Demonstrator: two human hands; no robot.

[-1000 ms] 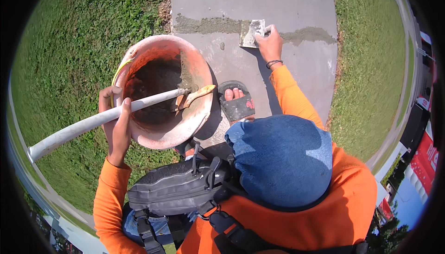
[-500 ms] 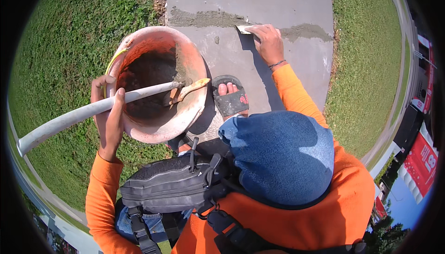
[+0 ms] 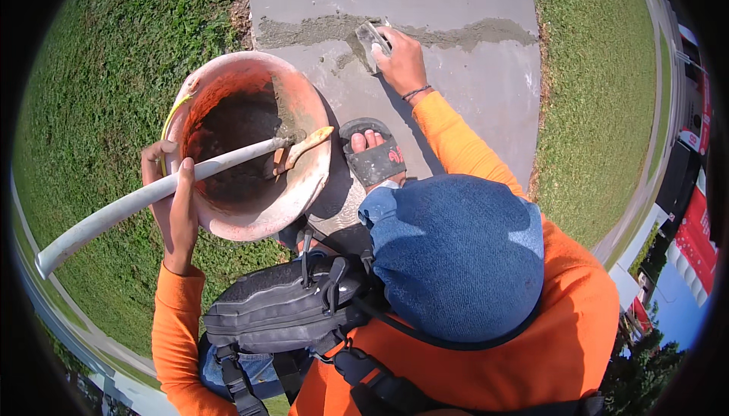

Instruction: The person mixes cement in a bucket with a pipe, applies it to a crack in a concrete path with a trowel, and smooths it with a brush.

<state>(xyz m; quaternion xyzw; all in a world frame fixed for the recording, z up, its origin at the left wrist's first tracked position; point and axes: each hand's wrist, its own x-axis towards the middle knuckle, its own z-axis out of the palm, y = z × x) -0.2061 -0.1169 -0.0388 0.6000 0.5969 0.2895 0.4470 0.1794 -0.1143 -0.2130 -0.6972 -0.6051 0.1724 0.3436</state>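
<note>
My left hand (image 3: 171, 211) grips the rim of a pale, orange-lined bucket (image 3: 220, 218), with a long pale pipe (image 3: 133, 205) held against it under my thumb. Grey wet mortar (image 3: 239, 120) lies in the bucket, and a wooden-handled tool (image 3: 307, 144) leans inside. My right hand (image 3: 399, 59) is closed on a flat metal scraper (image 3: 367, 37), tilted over a band of grey mortar (image 3: 471, 34) crossing the concrete path (image 3: 471, 104).
My sandaled foot (image 3: 372, 159) is on the path beside the bucket. Grass borders both sides (image 3: 99, 104). A black bag (image 3: 266, 306) is at my front, near a blue cloth-covered shape (image 3: 456, 256). A red-and-white structure (image 3: 695, 234) stands at the far right.
My right hand and scraper have moved left along the band, the blade now turned upright-diagonal. Fresh smears show just below the band. The bucket appears slightly further left.
</note>
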